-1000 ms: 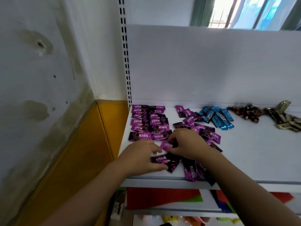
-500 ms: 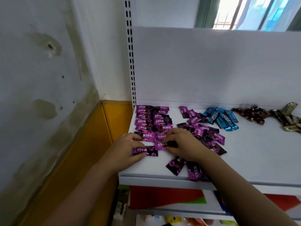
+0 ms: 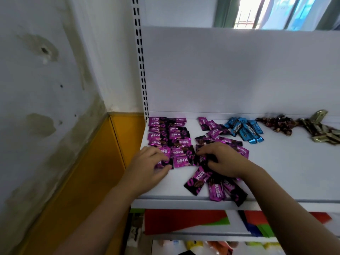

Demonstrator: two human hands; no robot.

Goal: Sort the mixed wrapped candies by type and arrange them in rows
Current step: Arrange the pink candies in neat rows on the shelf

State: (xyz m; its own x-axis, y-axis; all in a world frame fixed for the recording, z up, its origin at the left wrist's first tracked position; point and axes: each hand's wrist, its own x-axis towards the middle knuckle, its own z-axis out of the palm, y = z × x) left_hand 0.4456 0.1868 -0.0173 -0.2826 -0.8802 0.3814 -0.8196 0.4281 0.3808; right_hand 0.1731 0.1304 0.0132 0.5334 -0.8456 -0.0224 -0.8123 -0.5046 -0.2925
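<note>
Purple KISS candies lie in two neat columns (image 3: pixel 168 134) at the left end of the white shelf (image 3: pixel 287 173). My left hand (image 3: pixel 147 163) pinches one purple candy (image 3: pixel 165 163) at the near end of the left column, fingers on top and thumb at its near edge. Beside it lies another KISS candy (image 3: pixel 181 160). My right hand (image 3: pixel 223 159) has its fingers curled over a purple candy (image 3: pixel 201 157) in the loose pile. More loose purple candies (image 3: pixel 214 188) lie by the front edge, and others (image 3: pixel 213 130) sit further back.
To the right along the back lie a heap of blue candies (image 3: pixel 244 129), brown twisted ones (image 3: pixel 276 124) and gold ones (image 3: pixel 322 130). A slotted upright (image 3: pixel 141 70) and a stained wall stand to the left. Lower shelves (image 3: pixel 184 221) hold coloured packs.
My left hand slid a purple candy back and left from the front of the shelf to the near end of the left column. My right hand stayed over the loose pile.
</note>
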